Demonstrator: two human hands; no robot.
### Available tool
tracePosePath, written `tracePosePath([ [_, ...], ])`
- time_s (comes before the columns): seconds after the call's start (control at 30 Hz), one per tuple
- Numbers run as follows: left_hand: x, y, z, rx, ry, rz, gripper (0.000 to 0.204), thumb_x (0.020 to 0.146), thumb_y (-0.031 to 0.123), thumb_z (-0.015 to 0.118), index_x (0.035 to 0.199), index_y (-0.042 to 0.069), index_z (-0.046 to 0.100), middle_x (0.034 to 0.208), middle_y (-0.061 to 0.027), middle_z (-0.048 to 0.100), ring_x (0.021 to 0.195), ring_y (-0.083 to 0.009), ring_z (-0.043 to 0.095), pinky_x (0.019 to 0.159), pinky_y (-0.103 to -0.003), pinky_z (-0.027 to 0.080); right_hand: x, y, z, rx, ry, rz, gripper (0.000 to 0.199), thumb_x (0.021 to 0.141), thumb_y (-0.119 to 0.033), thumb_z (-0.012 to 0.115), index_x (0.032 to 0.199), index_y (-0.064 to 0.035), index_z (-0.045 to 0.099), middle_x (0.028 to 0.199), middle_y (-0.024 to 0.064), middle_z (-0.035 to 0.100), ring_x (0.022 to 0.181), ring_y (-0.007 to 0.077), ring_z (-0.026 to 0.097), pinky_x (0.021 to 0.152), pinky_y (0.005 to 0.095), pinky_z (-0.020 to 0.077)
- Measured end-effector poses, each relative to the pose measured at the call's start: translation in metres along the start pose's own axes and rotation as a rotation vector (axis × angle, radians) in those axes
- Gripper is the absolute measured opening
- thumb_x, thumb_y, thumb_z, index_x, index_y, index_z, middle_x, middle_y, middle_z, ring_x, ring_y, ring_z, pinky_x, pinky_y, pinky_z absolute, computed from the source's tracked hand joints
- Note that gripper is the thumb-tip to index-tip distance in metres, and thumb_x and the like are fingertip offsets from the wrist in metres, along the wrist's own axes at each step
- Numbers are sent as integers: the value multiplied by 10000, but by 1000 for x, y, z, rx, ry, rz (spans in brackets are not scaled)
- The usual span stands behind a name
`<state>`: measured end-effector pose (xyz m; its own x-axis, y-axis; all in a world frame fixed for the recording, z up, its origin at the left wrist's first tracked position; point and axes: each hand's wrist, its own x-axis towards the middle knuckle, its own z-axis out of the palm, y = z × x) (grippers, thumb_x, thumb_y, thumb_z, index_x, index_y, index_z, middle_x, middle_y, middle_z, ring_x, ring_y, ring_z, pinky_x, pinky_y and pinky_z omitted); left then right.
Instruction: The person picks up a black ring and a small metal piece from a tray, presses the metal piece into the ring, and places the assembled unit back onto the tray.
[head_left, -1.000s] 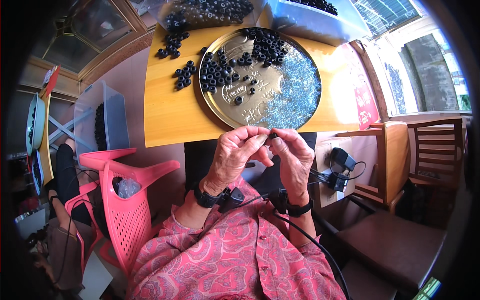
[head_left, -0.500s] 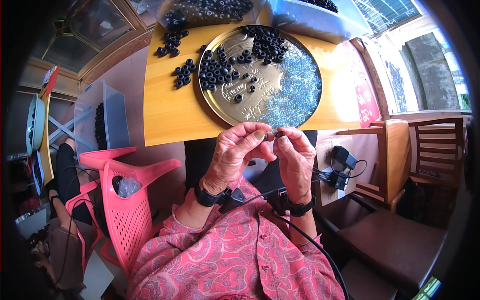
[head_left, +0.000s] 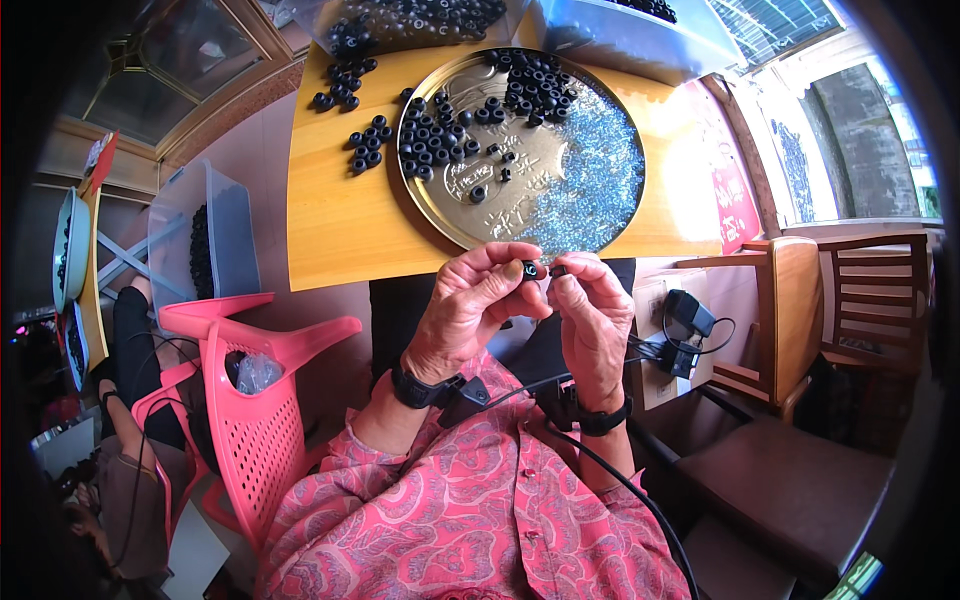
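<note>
near the tray (head_left: 455,212), left hand (head_left: 468,305) pinches ring (head_left: 531,270)

The head-worn fisheye looks steeply down from close above the hands (head_left: 478,308). It faces the table (head_left: 345,230), bending straight edges toward its rim

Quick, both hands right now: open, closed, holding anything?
Left hand: closed, pinching a small round black piece with a light-rimmed hole.
Right hand: closed, pinching a small dark piece, shape unclear.
</note>
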<state>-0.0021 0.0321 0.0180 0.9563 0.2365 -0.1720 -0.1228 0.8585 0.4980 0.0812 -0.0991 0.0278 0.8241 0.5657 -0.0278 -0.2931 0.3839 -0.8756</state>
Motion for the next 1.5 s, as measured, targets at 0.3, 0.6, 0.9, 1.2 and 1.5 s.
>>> tracePosePath([
  [0.3, 1, -4, -6, -49, 0, 52, 246, 943, 102, 564, 1163, -7, 584, 910, -86, 671, 802, -154, 670, 733, -325, 593, -8, -8, 12, -371, -105, -224, 159, 840, 55, 648, 996, 21, 639, 1008, 92, 608, 870, 145, 611, 754, 254, 501],
  [0.6, -1, -5, -5, -5, 31, 97, 232, 931, 91, 585, 1144, 3, 609, 939, -74, 677, 826, -132, 663, 739, -296, 574, -6, -13, 23, -840, -175, -532, 246, 753, 122, 664, 960, -6, 626, 942, 127, 643, 854, 224, 640, 704, 291, 530],
  [0.9, -1, -3, -7, 132, -16, 155, 198, 919, 60, 594, 1095, -21, 636, 957, -54, 649, 834, -132, 653, 741, -257, 552, -7, -17, 23, -906, -220, -532, 231, 761, 113, 650, 960, 2, 611, 923, 131, 643, 832, 246, 638, 694, 307, 525],
  [1.2, -2, -2, -9, 352, -22, 233, 158, 921, 33, 583, 1056, -28, 636, 930, -45, 630, 787, -125, 654, 706, -237, 555, -2, -23, 27, -1004, -285, -619, 214, 784, 102, 620, 973, 4, 595, 892, 132, 635, 751, 253, 630, 648, 326, 519],
  [1.5, -4, -3, -7, 343, -4, 127, 211, 941, 101, 576, 1120, -5, 609, 917, -63, 663, 787, -120, 661, 705, -246, 553, -12, -17, 22, -754, -170, -349, 164, 849, 87, 603, 1002, 31, 577, 904, 98, 636, 780, 145, 618, 651, 254, 505],
])
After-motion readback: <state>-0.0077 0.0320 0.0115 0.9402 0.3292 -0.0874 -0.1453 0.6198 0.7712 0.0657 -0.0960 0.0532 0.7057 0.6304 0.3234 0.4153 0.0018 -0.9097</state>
